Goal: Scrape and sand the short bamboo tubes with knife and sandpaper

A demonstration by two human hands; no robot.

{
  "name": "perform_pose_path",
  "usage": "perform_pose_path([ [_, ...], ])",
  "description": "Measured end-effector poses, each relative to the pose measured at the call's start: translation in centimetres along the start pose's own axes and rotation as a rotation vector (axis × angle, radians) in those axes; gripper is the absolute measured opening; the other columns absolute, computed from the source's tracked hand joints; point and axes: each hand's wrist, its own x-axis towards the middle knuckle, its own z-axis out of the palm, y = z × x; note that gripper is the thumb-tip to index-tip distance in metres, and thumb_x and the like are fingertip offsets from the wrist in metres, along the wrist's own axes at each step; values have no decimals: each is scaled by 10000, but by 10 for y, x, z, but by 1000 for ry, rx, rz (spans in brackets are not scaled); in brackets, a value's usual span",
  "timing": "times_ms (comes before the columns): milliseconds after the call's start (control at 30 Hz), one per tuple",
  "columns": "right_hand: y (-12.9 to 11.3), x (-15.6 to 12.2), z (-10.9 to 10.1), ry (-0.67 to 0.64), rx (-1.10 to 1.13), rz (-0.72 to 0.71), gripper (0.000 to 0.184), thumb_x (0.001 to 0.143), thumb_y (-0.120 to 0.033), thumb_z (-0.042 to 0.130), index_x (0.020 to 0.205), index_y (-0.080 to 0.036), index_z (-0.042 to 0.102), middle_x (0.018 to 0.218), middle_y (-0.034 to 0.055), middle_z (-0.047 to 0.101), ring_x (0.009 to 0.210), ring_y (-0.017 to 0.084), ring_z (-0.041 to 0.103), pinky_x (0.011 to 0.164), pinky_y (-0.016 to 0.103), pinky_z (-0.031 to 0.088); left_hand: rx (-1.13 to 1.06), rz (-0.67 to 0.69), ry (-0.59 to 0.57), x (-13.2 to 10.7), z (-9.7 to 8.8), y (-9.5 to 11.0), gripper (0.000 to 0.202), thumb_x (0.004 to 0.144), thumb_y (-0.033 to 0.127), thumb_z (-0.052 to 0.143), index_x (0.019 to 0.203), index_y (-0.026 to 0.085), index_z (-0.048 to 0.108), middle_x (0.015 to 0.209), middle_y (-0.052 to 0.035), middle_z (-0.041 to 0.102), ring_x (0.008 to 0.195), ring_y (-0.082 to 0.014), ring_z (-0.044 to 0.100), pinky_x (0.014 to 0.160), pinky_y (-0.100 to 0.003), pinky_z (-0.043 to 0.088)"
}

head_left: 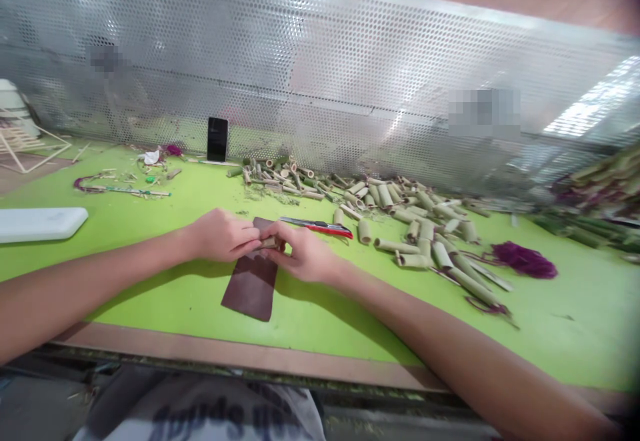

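Bright green matting (165, 294) covers the workbench in front of me, backed by a perforated metal screen (320, 87). At the centre, my left hand (223, 234) and right hand (305, 254) meet, fingertips pinched together on a short pale-green bamboo tube piece (271, 243). It is mostly hidden between my fingers, so I am only fairly sure it is bamboo. Both grips are closed on it, just above a dark brown rectangular sheet, probably sandpaper (251, 284), lying flat on the mat.

Just beyond my right hand lies a red-handled utility knife (320, 227). Further right spreads a loose pile of cut bamboo tubes (415, 227) and a tangle of purple thread (524, 259). A black phone (218, 139) stands against the screen, and a white flat tray (40, 223) sits at far left.

Risks as I judge them: the piece is small, so a slack pinch could let it slip and roll into the pile. Fingertips so near the abrasive sheet could scrape. The knife is close enough for my right hand to knock.
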Motion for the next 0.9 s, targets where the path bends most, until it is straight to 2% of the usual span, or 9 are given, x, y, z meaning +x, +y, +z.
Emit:
perform_pose_path([
  [267, 0, 1, -2, 40, -39, -15, 131, 925, -297, 586, 1028, -218, 572, 838, 24, 690, 697, 156, 624, 600, 253, 444, 15, -47, 56, 0, 2, 3, 411, 1021, 259, 341, 693, 180, 577, 552, 0, 596, 449, -137, 523, 453, -282, 309],
  [400, 0, 3, 3, 120, -109, -24, 103, 918, -271, 593, 1006, -220, 577, 830, 26, 706, 709, 168, 644, 615, 263, 450, 30, -142, 52, 6, 5, 6, 427, 1016, 267, 343, 666, 179, 570, 527, -11, 583, 420, -140, 485, 435, -275, 254],
  [467, -1, 3, 5, 185, -149, -11, 85, 919, -268, 598, 984, -219, 573, 836, 30, 720, 710, 171, 654, 625, 270, 459, 38, -207, 21, 9, 4, 1, 429, 1014, 289, 345, 659, 180, 560, 507, -13, 554, 405, -138, 449, 436, -272, 235],
  [567, 1, 1, 4, 283, -164, 17, 90, 936, -300, 585, 937, -216, 554, 794, 30, 716, 650, 159, 642, 590, 271, 465, 29, -433, -68, 2, -5, -26, 444, 1014, 314, 322, 637, 187, 518, 470, 3, 464, 379, -125, 369, 438, -268, 230],
  [667, 9, -1, -5, 329, -120, 14, 105, 941, -312, 577, 934, -218, 531, 777, 35, 699, 653, 162, 646, 579, 280, 494, 175, -851, -227, -26, -24, -73, 415, 996, 323, 332, 633, 187, 481, 491, 17, 396, 452, -134, 391, 513, -264, 315],
  [800, 21, 1, -11, 325, -52, 19, 114, 941, -309, 579, 985, -216, 530, 838, 55, 694, 741, 184, 673, 647, 321, 548, 237, -1072, -319, -77, -39, -127, 413, 957, 404, 400, 625, 180, 499, 492, 12, 380, 573, -185, 498, 665, -348, 444],
  [900, 23, 3, -9, 262, -33, 44, 129, 943, -302, 574, 1036, -215, 549, 867, 52, 692, 758, 186, 669, 651, 330, 547, 243, -1176, -378, -101, -34, -145, 401, 861, 490, 510, 580, 206, 529, 481, -32, 463, 635, -265, 583, 667, -405, 463],
])
